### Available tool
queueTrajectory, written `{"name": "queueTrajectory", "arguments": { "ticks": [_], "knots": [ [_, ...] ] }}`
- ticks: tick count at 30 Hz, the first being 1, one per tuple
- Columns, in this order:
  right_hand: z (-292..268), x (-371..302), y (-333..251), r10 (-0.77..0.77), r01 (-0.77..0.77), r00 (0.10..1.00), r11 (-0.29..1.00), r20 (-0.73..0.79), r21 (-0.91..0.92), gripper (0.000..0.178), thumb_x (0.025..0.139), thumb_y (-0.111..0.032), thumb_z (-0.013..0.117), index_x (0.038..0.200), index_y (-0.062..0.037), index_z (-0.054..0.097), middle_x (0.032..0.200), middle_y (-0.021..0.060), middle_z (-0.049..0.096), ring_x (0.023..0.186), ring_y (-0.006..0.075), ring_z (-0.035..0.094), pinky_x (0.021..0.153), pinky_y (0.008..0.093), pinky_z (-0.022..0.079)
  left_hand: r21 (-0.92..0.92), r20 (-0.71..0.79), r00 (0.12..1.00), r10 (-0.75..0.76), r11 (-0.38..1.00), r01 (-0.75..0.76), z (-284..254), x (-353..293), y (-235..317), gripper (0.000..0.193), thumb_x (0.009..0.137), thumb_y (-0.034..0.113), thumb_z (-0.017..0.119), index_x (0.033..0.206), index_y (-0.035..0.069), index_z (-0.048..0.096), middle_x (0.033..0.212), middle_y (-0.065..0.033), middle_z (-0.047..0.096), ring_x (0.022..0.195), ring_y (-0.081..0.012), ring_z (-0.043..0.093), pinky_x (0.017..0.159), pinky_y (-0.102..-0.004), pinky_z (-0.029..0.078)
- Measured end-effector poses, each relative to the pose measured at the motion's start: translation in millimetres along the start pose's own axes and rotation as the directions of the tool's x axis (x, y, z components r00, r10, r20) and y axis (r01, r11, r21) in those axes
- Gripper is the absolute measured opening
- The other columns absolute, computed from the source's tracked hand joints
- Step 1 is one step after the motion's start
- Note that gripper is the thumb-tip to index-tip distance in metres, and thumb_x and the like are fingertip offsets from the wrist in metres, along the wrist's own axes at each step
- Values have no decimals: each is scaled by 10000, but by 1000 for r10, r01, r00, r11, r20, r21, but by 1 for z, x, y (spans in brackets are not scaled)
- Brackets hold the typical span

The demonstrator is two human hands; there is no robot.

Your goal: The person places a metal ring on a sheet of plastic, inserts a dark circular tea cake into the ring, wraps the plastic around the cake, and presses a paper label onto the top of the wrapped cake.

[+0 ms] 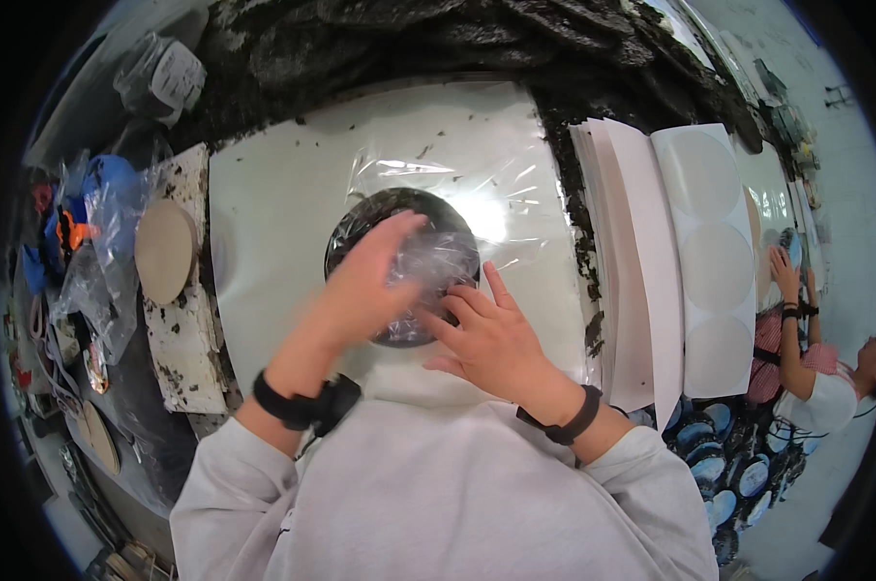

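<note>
Clear plastic film (440,259) lies over the black disc (368,215). L hand (372,279) blurred above disc, R hand (494,341) at its near-right edge; I can't tell if either's gripping. Uneven tugging cd wrinkle film imo.

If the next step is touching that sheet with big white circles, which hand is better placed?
Probably the right hand: it's nearer the sheet of white circles. The left hand is farther away, over the round black object.

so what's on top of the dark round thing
Crumpled clear plastic sits over part of the dark round thing, with the left hand and right hand partly across it. Whatever lies beneath the hands is hidden.
</note>
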State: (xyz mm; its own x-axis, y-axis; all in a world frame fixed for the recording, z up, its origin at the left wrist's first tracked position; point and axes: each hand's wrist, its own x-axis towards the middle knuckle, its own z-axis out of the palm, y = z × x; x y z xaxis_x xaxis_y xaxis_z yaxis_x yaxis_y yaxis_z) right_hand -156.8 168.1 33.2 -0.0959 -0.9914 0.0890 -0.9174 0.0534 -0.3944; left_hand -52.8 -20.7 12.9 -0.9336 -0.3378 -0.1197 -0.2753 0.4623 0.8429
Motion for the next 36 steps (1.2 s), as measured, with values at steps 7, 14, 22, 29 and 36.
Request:
{"name": "queueTrajectory", "arguments": {
  "ticks": [7, 14, 22, 29, 36],
  "knots": [
    [18, -17, 60, 232, -185, 971, 877, -55, 444, 809, 750, -413, 765, 1403, -56, 448, 1462, 170, 410, 1348, 309, 389, 1157, 425, 276, 552, -25, 996, -80, 830, 81, 12, 21, 23, 695, 682, 437, 766, 1243, 72, 580, 1184, -152, 538, 1166, -329, 483, 965, -456, 406],
    [12, 121, 87, 42, 32, 999, -45, -30, 998, 899, 737, -316, 804, 1472, -46, 361, 1510, 201, 357, 1401, 328, 353, 1091, 398, 370, 584, 1, 998, -63, 810, 51, 29, 27, -4, 572, 736, 407, 737, 1213, 133, 580, 1197, -106, 531, 1188, -279, 479, 971, -495, 398],
    [35, 113, 43, -221, 291, 948, 892, -229, 346, 255, 686, -73, 660, 940, -69, 635, 891, 51, 640, 851, 250, 632, 727, 341, 526, 387, 190, 977, 101, 906, -169, -17, -9, -2, 599, 796, 364, 716, 1302, 101, 536, 1277, -73, 593, 1267, -281, 488, 1073, -447, 346],
    [32, 119, 35, -29, 23, 999, 955, 16, 295, 281, 780, -70, 596, 1049, 9, 596, 980, 143, 622, 970, 303, 614, 838, 386, 507, 424, -320, 940, 117, 905, 31, 21, -40, 6, 759, 747, 268, 769, 1364, -12, 427, 1373, -192, 480, 1264, -377, 464, 1090, -477, 316],
    [2, 82, 9, 128, -218, 974, 750, 187, 624, 666, 848, -160, 608, 1428, 30, 342, 1435, 253, 413, 1322, 386, 416, 1079, 398, 374, 519, -56, 998, -24, 853, 49, 14, -12, -1, 595, 791, 302, 713, 1252, -22, 521, 1365, -159, 480, 1191, -324, 482, 996, -419, 381]
  ]
}}
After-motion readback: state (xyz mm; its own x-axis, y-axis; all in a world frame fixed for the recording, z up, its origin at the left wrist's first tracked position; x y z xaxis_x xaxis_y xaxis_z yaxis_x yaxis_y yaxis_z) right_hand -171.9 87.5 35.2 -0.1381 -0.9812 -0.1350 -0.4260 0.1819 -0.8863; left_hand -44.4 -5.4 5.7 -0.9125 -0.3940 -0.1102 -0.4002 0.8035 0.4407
